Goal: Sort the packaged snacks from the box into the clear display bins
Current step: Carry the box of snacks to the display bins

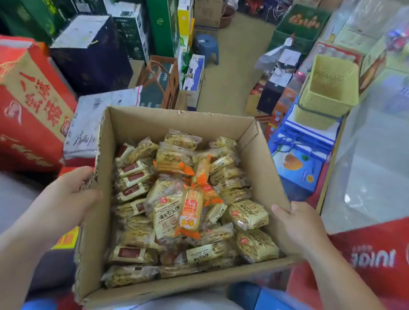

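Observation:
An open cardboard box (176,124) fills the middle of the view, held up in front of me. It is packed with several wrapped snacks: pale yellow packets (249,215), packets with a dark red label (134,177), and orange-ended packets (191,213) lying on top. My left hand (74,196) grips the box's left wall, thumb over the rim. My right hand (297,226) grips the right wall the same way. Clear display bins (376,171) show as blurred transparent plastic at the right.
Red cartons (25,108) stack at the left, dark gift boxes (89,52) behind them. A yellow basket (329,88) sits on blue boxes (302,159) at the right. A blue stool (206,46) stands in the tan floor aisle. A red juice carton (373,258) lies near right.

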The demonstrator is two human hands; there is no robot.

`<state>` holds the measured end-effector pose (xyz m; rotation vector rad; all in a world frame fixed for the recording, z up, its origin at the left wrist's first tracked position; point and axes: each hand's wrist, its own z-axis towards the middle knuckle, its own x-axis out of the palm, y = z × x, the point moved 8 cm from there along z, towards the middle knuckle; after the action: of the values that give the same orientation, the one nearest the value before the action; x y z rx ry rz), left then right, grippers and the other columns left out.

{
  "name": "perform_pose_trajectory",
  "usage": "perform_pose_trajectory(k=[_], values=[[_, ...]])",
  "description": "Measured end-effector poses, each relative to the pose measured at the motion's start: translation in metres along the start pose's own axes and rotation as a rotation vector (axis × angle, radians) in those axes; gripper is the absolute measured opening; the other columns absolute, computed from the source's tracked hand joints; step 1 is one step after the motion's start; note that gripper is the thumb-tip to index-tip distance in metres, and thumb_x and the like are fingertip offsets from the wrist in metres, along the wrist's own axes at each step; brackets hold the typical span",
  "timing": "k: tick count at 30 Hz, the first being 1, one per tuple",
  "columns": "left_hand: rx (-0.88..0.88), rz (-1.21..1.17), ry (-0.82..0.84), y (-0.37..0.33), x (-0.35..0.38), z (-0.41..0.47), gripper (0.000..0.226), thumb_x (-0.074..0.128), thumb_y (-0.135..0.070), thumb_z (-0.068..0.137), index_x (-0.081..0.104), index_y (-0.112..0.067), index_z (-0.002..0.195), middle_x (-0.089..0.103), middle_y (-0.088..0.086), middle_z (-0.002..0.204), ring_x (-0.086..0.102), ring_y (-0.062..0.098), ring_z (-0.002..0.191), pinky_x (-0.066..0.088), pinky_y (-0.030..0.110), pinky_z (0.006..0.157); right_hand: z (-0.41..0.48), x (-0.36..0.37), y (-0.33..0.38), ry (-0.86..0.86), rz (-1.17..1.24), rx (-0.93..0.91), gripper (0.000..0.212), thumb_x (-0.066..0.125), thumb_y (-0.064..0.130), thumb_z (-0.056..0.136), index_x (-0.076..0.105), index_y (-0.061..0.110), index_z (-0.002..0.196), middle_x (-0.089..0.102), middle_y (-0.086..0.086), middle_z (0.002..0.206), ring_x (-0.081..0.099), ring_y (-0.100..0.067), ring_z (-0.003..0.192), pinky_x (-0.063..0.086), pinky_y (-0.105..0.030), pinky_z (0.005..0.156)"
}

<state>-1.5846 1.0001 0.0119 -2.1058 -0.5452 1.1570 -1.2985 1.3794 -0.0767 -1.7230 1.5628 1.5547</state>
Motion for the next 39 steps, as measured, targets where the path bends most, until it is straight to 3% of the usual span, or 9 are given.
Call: perform_pose_trajectory(k=[4,8,11,15,22,29,32,36,39], values=[[0.021,0.024,0.046,-0.040,0.009,0.112,0.011,0.066,-0.015,0.086,0.063,-0.018,0.096,0.062,0.031,0.083,0.055,0.025,0.067,0.044,0.036,0.068,0.086,-0.012,0.039,0.009,-0.020,0.027,0.042,0.062,0.044,0.097,0.061,0.004,0.083,0.065,-0.012,0.083,0.059,-0.036,0.087,0.040,-0.039,0.069],[0.022,0.056,0.060,-0.089,0.013,0.223,0.036,0.064,-0.008,0.096,0.063,-0.018,0.130,0.070,0.015,0.119,0.065,0.036,0.108,0.052,0.049,0.092,0.158,-0.034,0.084,-0.037,0.012,0.073,0.042,0.061,0.042,0.098,0.065,0.000,0.105,0.067,-0.021,0.105,0.061,-0.040,0.104,0.043,-0.040,0.080],[0.068,0.097,0.103,-0.136,0.010,0.291,0.015,0.064,-0.008,0.094,0.065,-0.016,0.107,0.070,0.016,0.095,0.066,0.035,0.082,0.048,0.037,0.067,0.207,-0.054,0.113,-0.062,0.033,0.122,0.042,0.061,0.043,0.097,0.066,0.001,0.091,0.068,-0.018,0.094,0.062,-0.037,0.094,0.049,-0.043,0.081],[0.121,0.145,0.117,-0.197,0.013,0.372,0.020,0.068,-0.018,0.090,0.048,-0.017,0.091,0.056,0.007,0.071,0.054,0.024,0.058,0.042,0.032,0.058,0.277,-0.073,0.136,-0.121,0.124,0.191,0.048,0.067,0.039,0.094,0.055,-0.002,0.071,0.060,-0.016,0.068,0.058,-0.036,0.071,0.041,-0.040,0.063],[0.083,0.175,0.139,-0.272,0.058,0.506,0.012,0.066,-0.015,0.094,0.064,-0.026,0.098,0.071,0.010,0.086,0.069,0.042,0.079,0.058,0.061,0.070,0.446,-0.078,0.159,-0.069,0.127,0.226,0.046,0.068,0.044,0.091,0.058,0.008,0.065,0.061,-0.005,0.062,0.059,-0.027,0.065,0.040,-0.032,0.055],[0.099,0.152,0.067,-0.387,0.097,0.624,0.008,0.063,-0.012,0.095,0.061,-0.019,0.098,0.065,0.031,0.095,0.050,0.024,0.060,0.035,0.037,0.060,0.625,-0.154,0.198,-0.047,0.137,0.133,0.046,0.070,0.037,0.092,0.053,0.010,0.059,0.057,-0.004,0.058,0.057,-0.027,0.062,0.037,-0.031,0.055],[0.122,0.145,0.107,-0.437,0.113,0.662,0.011,0.062,-0.012,0.097,0.062,-0.023,0.097,0.068,0.026,0.088,0.056,0.031,0.059,0.039,0.038,0.061,0.677,-0.187,0.209,-0.098,0.158,0.119,0.050,0.069,0.036,0.092,0.047,0.009,0.057,0.054,-0.006,0.057,0.053,-0.029,0.062,0.033,-0.033,0.054],[0.169,0.192,0.115,-0.498,0.148,0.727,0.014,0.064,-0.015,0.095,0.058,-0.027,0.091,0.057,0.010,0.067,0.045,0.019,0.054,0.036,0.033,0.058,0.732,-0.208,0.200,-0.108,0.165,0.175,0.049,0.068,0.035,0.094,0.048,0.003,0.063,0.054,-0.009,0.063,0.053,-0.031,0.067,0.040,-0.040,0.064],[0.213,0.188,0.199,-0.549,0.192,0.788,0.018,0.068,-0.020,0.089,0.061,-0.027,0.105,0.068,0.006,0.092,0.058,0.021,0.072,0.045,0.036,0.072,0.769,-0.216,0.181,-0.097,0.189,0.279,0.048,0.065,0.036,0.096,0.045,0.008,0.063,0.050,-0.007,0.064,0.051,-0.031,0.071,0.036,-0.039,0.065]])
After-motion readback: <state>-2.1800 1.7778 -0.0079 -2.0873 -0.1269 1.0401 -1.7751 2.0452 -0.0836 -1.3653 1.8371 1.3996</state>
